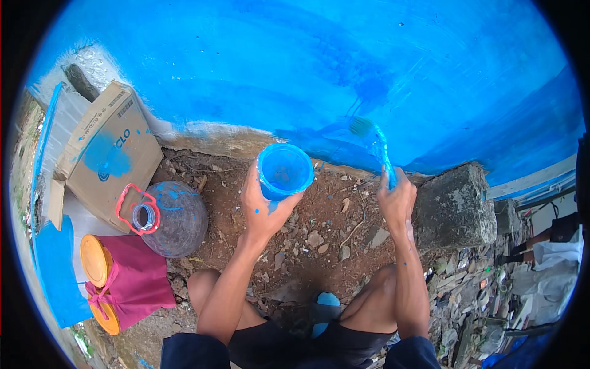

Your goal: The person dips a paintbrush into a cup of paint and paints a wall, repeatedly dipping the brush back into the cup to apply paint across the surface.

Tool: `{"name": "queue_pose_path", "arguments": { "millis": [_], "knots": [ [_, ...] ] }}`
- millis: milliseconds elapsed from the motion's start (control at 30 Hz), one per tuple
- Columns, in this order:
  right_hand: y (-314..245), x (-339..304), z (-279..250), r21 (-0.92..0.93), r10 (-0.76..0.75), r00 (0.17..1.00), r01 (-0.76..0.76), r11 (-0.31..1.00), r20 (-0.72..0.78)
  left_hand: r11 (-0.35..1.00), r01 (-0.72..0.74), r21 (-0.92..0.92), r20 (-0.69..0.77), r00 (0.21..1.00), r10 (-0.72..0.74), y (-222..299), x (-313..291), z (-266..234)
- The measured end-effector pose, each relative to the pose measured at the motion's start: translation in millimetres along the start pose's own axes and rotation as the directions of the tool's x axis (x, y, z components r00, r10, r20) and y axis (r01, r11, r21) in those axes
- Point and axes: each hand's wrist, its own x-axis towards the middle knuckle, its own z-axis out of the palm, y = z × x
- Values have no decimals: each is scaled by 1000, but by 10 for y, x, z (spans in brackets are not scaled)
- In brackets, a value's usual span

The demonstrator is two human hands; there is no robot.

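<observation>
My left hand (265, 206) is wrapped round a round blue tub (285, 170), tilted so that I look into it; its inside is coated with blue paint. Blue spots mark the skin of that hand. In my right hand (396, 195) is a paintbrush (380, 150) smeared with blue, gripped by its handle. Its bristles point up and left, at the lower part of the blue wall (258, 67); whether they touch it I cannot tell. Darker wet-looking patches and drips show on the wall above the brush.
To the left stand a paint-splashed cardboard box (107, 144), a large clear bottle (178, 218) with a red handle, and a magenta bag (138, 270) beside orange lids (96, 260). A concrete block (458, 209) sits at the wall's foot, right. Rubble (455, 289) covers the ground there.
</observation>
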Motion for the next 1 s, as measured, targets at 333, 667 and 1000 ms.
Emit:
{"name": "queue_pose_path", "arguments": {
  "millis": [333,667,1000],
  "knots": [
    [-401,-260,-421,136,46,987,-24,990,-157,997,-73,5,34,997,73,9,-57,11],
    [-268,-162,-114,41,0,995,4,999,-100,999,-40,18,23,999,39,63,-126,-118],
    [-129,-232,-156,24,-60,998,60,998,-26,991,59,-123,31,998,-55,201,-30,227]
  ]
}}
